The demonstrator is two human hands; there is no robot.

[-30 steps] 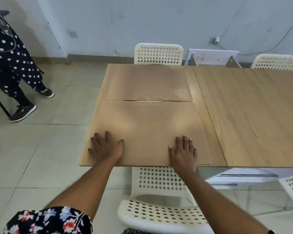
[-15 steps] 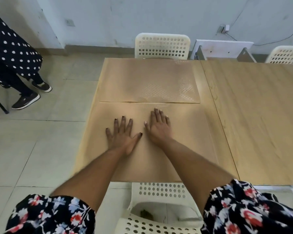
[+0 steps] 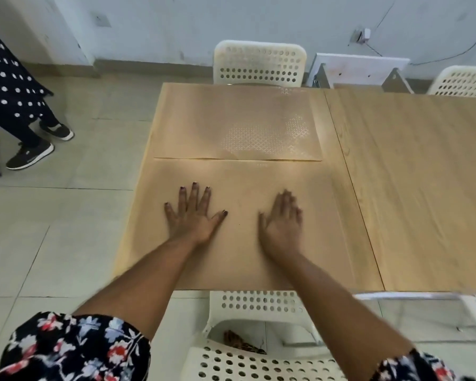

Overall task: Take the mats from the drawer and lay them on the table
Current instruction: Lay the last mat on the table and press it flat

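While the near mat (image 3: 237, 229) lies flat on the left end of the wooden table (image 3: 412, 188), it is pressed from above by both hands. It is a tan sheet, and its near edge is lined up close to the table's near edge. The left hand (image 3: 194, 215) is laid palm down on the mat's left half, fingers spread wide and nothing gripped. The right hand (image 3: 282, 224) is laid palm down on the right half, fingers held closer together (it is blurred, so little more can be told); nothing is grasped there either. The two hands are set apart, with bare mat between them.

Just beyond, a second mat (image 3: 231, 122) is spread on the far part of the same tabletop, its near edge met by the far edge of the first; a pale lattice pattern is caught by the light on its right side. A seam in the table is seen just right of both mats.

White perforated chairs are placed around: one (image 3: 259, 64) at the far side, one (image 3: 259, 361) tucked at the near side, another (image 3: 465, 81) at far right. At far left, on the tiled floor (image 3: 52, 215), a bystander's polka-dot skirt (image 3: 8, 89) and dark shoes (image 3: 29, 154) are seen.
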